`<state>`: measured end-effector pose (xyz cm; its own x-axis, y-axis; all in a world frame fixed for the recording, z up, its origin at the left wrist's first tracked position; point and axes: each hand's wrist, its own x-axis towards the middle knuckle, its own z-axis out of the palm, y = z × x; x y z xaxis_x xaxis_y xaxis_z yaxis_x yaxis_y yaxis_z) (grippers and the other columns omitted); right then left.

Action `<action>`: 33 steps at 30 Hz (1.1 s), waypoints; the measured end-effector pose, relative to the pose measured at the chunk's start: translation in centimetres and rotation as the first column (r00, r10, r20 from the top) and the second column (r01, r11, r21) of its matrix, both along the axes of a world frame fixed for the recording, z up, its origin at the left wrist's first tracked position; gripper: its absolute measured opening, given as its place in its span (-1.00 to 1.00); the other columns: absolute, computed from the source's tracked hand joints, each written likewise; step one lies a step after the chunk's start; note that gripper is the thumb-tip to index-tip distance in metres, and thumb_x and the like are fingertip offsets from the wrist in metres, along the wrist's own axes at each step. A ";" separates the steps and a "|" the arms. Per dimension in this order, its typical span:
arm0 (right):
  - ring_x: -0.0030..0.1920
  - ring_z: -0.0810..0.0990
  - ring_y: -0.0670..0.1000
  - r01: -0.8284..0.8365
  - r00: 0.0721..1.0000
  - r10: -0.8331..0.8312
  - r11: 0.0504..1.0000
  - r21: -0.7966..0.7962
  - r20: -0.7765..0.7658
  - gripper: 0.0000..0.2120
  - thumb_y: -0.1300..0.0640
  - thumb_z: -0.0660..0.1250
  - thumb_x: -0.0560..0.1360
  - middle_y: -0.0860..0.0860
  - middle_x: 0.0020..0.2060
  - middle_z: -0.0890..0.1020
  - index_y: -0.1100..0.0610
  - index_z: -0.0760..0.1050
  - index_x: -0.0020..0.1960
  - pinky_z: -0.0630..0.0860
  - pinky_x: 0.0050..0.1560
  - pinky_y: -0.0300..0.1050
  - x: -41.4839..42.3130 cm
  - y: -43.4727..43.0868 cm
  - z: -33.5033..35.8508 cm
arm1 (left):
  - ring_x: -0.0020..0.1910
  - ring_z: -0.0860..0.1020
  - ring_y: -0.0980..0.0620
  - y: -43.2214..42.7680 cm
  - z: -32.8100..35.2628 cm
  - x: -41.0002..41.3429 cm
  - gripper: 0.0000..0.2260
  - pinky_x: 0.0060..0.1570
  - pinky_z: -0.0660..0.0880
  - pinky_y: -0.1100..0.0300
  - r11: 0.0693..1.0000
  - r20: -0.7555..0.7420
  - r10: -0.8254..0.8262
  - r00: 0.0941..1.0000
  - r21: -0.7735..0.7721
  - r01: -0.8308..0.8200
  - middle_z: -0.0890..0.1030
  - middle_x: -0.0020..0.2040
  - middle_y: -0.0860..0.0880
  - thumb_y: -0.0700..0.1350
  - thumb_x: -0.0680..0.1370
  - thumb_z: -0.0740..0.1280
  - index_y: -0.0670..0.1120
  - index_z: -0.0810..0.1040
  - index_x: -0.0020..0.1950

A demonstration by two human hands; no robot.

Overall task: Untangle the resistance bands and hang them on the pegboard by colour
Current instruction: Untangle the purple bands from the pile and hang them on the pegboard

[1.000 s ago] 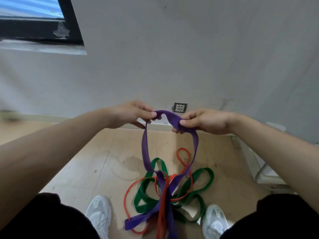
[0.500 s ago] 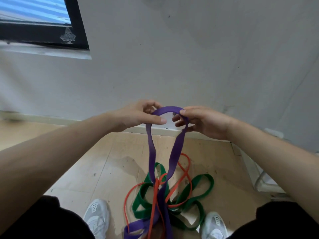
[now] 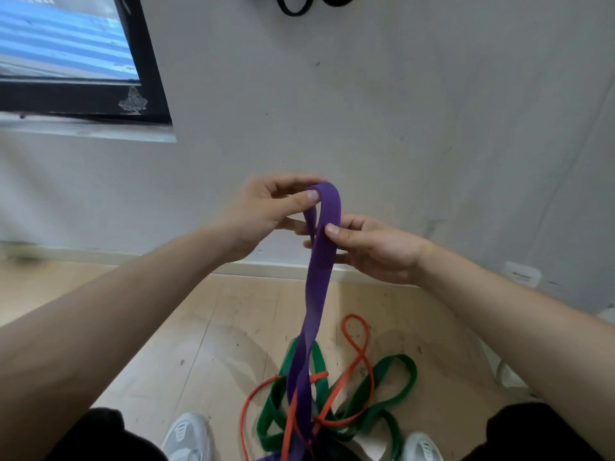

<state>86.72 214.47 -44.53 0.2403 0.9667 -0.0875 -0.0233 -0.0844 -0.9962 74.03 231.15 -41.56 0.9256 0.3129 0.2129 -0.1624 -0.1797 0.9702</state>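
A wide purple band (image 3: 319, 277) hangs as a narrow loop from both my hands down into the tangle on the floor. My left hand (image 3: 266, 211) pinches the top of the loop between thumb and fingers. My right hand (image 3: 372, 247) pinches the band just below, thumb on its front. Green bands (image 3: 396, 377) and a thin orange band (image 3: 361, 347) lie knotted together on the wooden floor between my feet, with the purple band running through them.
Black bands (image 3: 296, 8) hang on the grey wall at the top edge. A dark-framed window (image 3: 83, 61) is at upper left. My white shoes (image 3: 189, 437) flank the tangle. A white object (image 3: 522, 274) sits by the wall at right.
Both hands have risen and drawn together, pulling the purple loop taller and narrower. The view has tilted up, bringing the black bands on the wall into sight.
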 end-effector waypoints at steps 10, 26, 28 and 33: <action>0.09 0.60 0.08 0.059 0.996 -0.057 0.998 0.024 -0.066 -0.81 0.17 0.35 0.58 0.10 0.05 0.64 0.22 0.55 0.15 0.50 0.28 0.10 -0.6 0.9 -1.1 | -0.02 0.59 -0.06 1.0 1.3 -0.6 -0.76 0.10 0.61 -0.06 0.947 0.016 0.209 0.978 -0.254 -0.199 0.60 0.02 -0.16 -0.09 0.67 0.25 -0.23 0.59 0.19; -0.14 0.59 -0.02 0.157 0.986 -0.164 0.980 -0.120 -0.044 -0.85 0.17 0.24 0.64 0.08 -0.09 0.63 0.16 0.57 0.00 0.54 -0.08 -0.18 0.4 -0.8 0.2 | 0.32 0.47 0.21 1.1 -1.7 -1.9 -0.34 0.33 0.42 0.23 0.680 -0.076 0.001 0.997 0.731 0.055 0.52 0.32 0.17 0.12 0.41 0.55 0.06 0.43 0.47; -0.13 0.58 -0.01 0.147 0.987 -0.154 0.982 -0.122 -0.050 -0.85 0.17 0.25 0.64 0.08 -0.09 0.62 0.15 0.58 -0.02 0.53 -0.05 -0.15 0.3 -0.8 0.4 | 0.30 0.49 0.18 0.9 -2.0 -1.8 -0.34 0.31 0.45 0.13 0.598 -0.025 0.015 1.000 0.801 0.011 0.54 0.30 0.18 0.27 0.40 0.48 0.07 0.46 0.43; -0.11 0.56 0.03 0.129 0.991 -0.132 0.987 -0.091 -0.031 -0.92 0.17 0.32 0.60 0.11 -0.09 0.60 0.16 0.57 -0.03 0.53 -0.03 -0.12 0.3 -1.0 0.2 | 0.06 0.58 0.22 1.2 -2.1 -1.6 -0.52 0.08 0.56 0.10 0.561 0.052 -0.012 0.999 0.827 -0.036 0.62 0.12 0.18 0.27 0.47 0.38 0.03 0.56 0.28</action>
